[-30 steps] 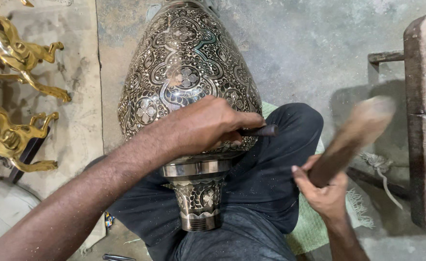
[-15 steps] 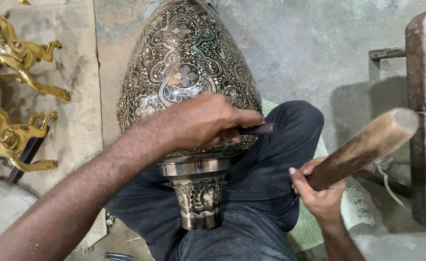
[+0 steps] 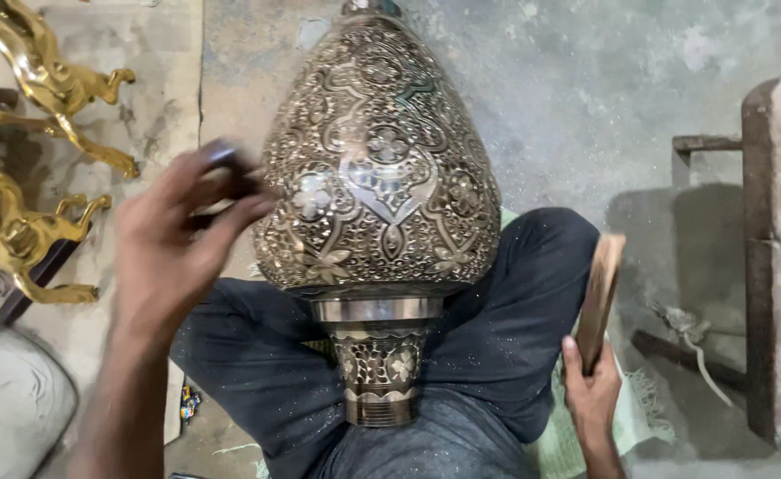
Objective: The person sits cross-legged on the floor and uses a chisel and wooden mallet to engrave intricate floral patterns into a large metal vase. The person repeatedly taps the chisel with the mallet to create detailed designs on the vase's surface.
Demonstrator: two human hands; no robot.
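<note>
- Across the seated person's lap lies the engraved metal vase [image 3: 381, 191], foot toward the body; judged heavy, rigid and smooth, best steadied at its narrow neck.
- Left of the vase, the left hand [image 3: 182, 244] is raised and blurred, fingers curled on a small dark tool [image 3: 226, 160].
- Right of the vase, the right hand [image 3: 592, 390] grips a wooden mallet [image 3: 599, 297], held upright.

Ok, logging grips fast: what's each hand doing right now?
Left hand: closed on a small dark tool, blurred, beside the engraved metal vase.
Right hand: closed around a wooden mallet handle.

Concrete floor [image 3: 585, 80], gold figures [image 3: 27, 160], green cloth [image 3: 639, 417]
</note>
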